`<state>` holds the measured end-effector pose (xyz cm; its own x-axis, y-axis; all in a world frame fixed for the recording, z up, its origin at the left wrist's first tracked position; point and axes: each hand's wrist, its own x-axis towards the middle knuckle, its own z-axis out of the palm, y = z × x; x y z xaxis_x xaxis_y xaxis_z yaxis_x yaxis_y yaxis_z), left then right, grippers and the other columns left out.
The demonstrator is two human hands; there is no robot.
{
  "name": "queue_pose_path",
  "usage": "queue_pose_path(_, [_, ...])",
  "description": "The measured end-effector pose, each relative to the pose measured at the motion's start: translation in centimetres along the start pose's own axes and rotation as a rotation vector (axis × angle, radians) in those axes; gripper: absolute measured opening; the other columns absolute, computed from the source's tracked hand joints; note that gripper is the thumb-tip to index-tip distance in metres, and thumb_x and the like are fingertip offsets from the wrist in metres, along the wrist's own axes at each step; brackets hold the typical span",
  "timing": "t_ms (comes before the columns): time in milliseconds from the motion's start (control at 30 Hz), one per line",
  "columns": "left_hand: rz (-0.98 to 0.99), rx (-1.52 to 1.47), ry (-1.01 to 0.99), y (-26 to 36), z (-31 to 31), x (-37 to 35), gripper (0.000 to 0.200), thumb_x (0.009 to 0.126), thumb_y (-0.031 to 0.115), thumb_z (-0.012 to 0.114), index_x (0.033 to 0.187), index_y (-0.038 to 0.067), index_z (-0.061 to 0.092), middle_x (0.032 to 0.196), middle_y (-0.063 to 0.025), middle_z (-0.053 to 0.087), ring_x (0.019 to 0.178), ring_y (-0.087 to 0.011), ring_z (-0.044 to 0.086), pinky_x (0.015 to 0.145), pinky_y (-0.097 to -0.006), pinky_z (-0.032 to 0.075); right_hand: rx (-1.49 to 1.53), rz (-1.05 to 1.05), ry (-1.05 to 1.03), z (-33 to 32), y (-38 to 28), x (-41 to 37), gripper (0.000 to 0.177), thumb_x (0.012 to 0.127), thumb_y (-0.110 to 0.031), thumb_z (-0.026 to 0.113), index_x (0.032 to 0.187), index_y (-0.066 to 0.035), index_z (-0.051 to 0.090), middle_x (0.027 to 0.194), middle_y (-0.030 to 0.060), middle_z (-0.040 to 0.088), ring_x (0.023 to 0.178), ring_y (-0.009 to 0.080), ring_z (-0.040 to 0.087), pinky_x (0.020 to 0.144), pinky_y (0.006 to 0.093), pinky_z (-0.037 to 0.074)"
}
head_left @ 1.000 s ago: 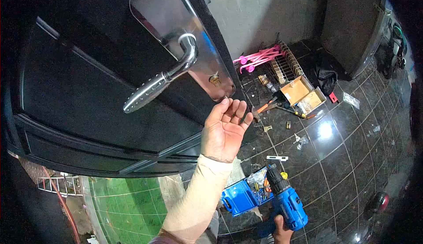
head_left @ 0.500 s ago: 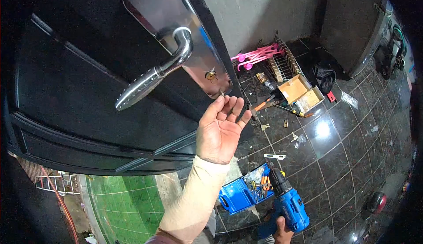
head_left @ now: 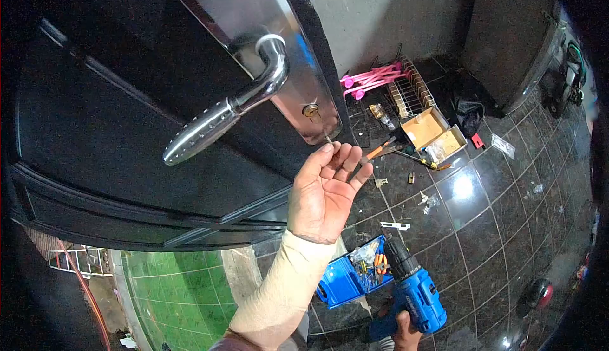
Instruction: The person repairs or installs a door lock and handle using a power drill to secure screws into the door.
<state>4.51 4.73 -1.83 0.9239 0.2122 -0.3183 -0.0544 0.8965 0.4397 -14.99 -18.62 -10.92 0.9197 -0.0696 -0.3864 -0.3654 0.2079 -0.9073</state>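
My left hand [head_left: 327, 189], palm up with a pale sleeve at the wrist, pinches a small screw [head_left: 328, 140] between thumb and forefinger. The screw's tip is at the lower end of the shiny metal handle plate [head_left: 297, 113] on the black door [head_left: 114, 123]. Above my fingers, a keyhole cylinder [head_left: 311, 110] sits in the plate, and a chrome lever handle [head_left: 209, 123] reaches down to the left. At the lower right, my right hand [head_left: 406, 333] is wrapped round the grip of a blue drill [head_left: 419, 300], whose chuck points up and left.
On the dark tiled floor [head_left: 495, 237] lie an open blue toolbox [head_left: 342, 281], an opened cardboard box [head_left: 425, 129], orange-handled pliers [head_left: 380, 148] and scraps. Pink rods [head_left: 374, 79] and a wire rack [head_left: 412, 91] stand near the wall. A red and black round object [head_left: 541, 293] is at the right.
My left hand has shifted slightly right and down with the screw. The handle and plate also appear a little further right in view. The drill has hardly moved.
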Motion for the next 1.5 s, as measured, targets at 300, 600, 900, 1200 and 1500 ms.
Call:
queue_pose_path(300, [0.022,-0.017,0.002,0.3,0.1,0.2,0.01,0.094,0.015,0.062,0.097,0.006,0.065,0.098,-0.0088,0.07,0.102,-0.0232,0.067,0.097,-0.0514,0.05,0.001,0.009,-0.005,0.2,-0.2,0.3,0.08,0.068,-0.06,0.083,0.114,-0.001,0.056,0.089,0.0086,0.067,0.072,0.0213,0.066,0.067,0.035,0.053])
queue_pose_path(600, [0.032,-0.011,0.005,0.4,0.0,0.6,0.011,0.096,0.014,0.06,0.098,0.005,0.065,0.099,-0.0088,0.07,0.102,-0.0231,0.067,0.098,-0.0506,0.051,0.001,0.008,-0.009,0.3,-0.3,0.4,0.081,0.066,-0.061,0.083,0.113,-0.001,0.056,0.089,0.0083,0.068,0.072,0.0211,0.066,0.068,0.035,0.053])
queue_pose_path(900, [0.02,-0.012,-0.006,0.8,-0.1,1.2,0.011,0.097,0.015,0.06,0.098,0.006,0.066,0.1,-0.0081,0.07,0.104,-0.0221,0.067,0.098,-0.0508,0.05,0.001,-0.012,-0.023,0.7,-0.3,1.1,0.082,0.064,-0.062,0.084,0.112,-0.001,0.056,0.089,0.008,0.068,0.073,0.0209,0.066,0.069,0.035,0.052])
queue_pose_path(1200, [0.032,0.034,-0.006,1.1,-0.1,1.6,0.011,0.097,0.017,0.061,0.1,0.008,0.067,0.101,-0.0065,0.07,0.106,-0.0216,0.066,0.098,-0.0512,0.049,-0.003,-0.097,-0.05,1.5,-1.4,2.2,0.083,0.063,-0.063,0.085,0.111,-0.002,0.056,0.088,0.0077,0.068,0.073,0.0207,0.066,0.069,0.0349,0.052])
queue_pose_path(1500, [0.038,0.099,0.035,1.9,0.1,2.7,0.013,0.095,0.021,0.064,0.099,0.008,0.067,0.102,-0.0064,0.07,0.108,-0.0216,0.064,0.097,-0.0514,0.049,-0.111,-0.324,-0.081,8.6,-7.0,6.6,0.077,0.058,-0.069,0.084,0.097,-0.005,0.064,0.078,0.0026,0.068,0.074,0.0187,0.065,0.074,0.0345,0.049])
